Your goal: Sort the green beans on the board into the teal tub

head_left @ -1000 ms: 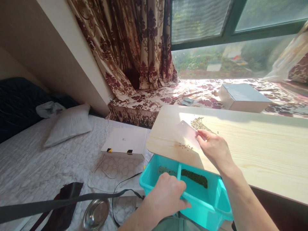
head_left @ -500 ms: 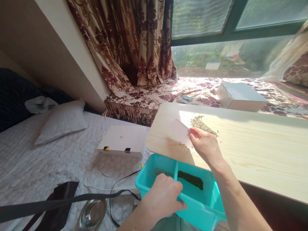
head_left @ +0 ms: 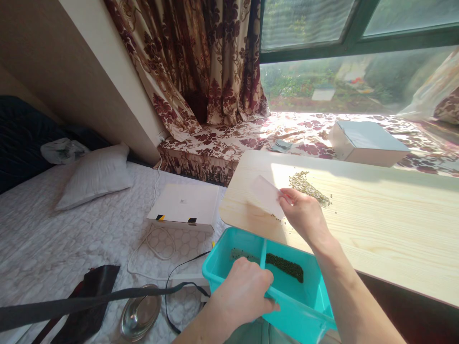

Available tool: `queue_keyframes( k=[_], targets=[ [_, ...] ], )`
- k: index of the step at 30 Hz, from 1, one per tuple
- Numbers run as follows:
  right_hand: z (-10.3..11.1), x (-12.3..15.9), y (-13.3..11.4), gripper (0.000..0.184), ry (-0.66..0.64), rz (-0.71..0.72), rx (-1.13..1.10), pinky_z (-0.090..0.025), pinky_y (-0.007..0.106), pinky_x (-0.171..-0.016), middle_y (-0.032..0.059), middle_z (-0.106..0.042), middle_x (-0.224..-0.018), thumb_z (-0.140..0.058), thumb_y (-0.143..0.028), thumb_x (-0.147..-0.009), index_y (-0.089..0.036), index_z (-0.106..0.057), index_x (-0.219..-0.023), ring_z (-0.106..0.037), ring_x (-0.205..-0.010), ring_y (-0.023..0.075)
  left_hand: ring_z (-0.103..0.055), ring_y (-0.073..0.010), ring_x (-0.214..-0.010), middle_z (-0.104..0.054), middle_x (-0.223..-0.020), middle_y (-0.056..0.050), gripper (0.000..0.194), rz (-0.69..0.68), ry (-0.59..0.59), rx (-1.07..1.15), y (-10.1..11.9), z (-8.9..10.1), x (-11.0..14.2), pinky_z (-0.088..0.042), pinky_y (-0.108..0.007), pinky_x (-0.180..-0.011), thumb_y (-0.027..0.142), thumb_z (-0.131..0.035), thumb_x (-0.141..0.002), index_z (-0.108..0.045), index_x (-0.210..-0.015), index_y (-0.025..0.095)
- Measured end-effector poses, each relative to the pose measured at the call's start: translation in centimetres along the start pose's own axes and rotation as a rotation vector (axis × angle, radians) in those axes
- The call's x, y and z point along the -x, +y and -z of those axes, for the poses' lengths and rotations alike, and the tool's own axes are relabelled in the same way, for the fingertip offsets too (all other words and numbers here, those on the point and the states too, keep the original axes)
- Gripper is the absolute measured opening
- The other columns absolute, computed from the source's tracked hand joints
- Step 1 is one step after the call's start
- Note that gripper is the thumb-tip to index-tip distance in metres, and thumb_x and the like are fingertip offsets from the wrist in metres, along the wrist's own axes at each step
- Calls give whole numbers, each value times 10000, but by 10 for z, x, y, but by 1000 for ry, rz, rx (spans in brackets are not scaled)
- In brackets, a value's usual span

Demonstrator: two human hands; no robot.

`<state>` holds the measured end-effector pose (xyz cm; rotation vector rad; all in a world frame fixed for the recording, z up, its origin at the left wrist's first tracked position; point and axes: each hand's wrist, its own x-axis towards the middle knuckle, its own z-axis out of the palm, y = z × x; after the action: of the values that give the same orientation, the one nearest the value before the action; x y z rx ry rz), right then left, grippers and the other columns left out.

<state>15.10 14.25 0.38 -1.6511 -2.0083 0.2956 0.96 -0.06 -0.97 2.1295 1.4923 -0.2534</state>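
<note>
Card [head_left: 267, 196] in R hand [head_left: 304, 217]; L hand [head_left: 244, 291] grips teal bin [head_left: 304, 310].

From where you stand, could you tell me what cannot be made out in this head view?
- Left hand: hides the teal bin's near rim and its fingertips.
- Right hand: covers the white card's held edge.
- Small green grains: too small to identify.
- Bin's underside: cut off below.

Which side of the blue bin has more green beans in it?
The right compartment of the teal bin: it holds a thick dark strip of beans, while the left compartment has only a thin scatter.
</note>
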Motion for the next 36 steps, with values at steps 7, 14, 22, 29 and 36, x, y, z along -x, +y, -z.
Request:
queue_keyframes(
  k=[7,14,22,29,36],
  targets=[
    [7,0,1,339,15,8,-49,-519,335,-687,57,-783,-796,-490,-361,-834,-272,-773,-999,-729,-763,230,-645,-272,-798,-692,-782,-61,340,-32,-5,-19,4,3,-1,-449,-330,-720,531,-714,-839,-694,-825,192],
    [12,2,9,361,11,-29,-66,-532,365,-751,64,-794,-881,-475,-362,-822,-272,-775,-1002,-736,-845,251,-643,-273,-781,-682,-762,-55,347,-45,-18,-37,9,4,-3,-447,-326,-702,537,-727,-826,-673,-795,196],
    [9,5,8,353,-5,-29,-118,-529,345,-732,51,-794,-864,-472,-373,-830,-276,-775,-982,-736,-815,232,-644,-275,-761,-681,-758,-52,338,-49,-14,-46,9,1,-3,-446,-330,-699,530,-728,-823,-666,-790,199],
    [13,6,7,348,-8,-29,-166,-535,353,-767,53,-795,-900,-483,-364,-834,-274,-774,-1003,-736,-873,239,-637,-270,-743,-664,-723,-49,321,-58,-12,-41,9,1,-5,-438,-322,-683,509,-730,-821,-658,-765,202],
    [12,9,6,337,-30,-47,-170,-545,339,-752,56,-796,-893,-505,-360,-828,-258,-776,-1000,-739,-855,233,-634,-271,-758,-665,-735,-58,304,-50,-19,-38,9,2,-6,-441,-320,-690,496,-736,-816,-670,-782,201]
  ],
)
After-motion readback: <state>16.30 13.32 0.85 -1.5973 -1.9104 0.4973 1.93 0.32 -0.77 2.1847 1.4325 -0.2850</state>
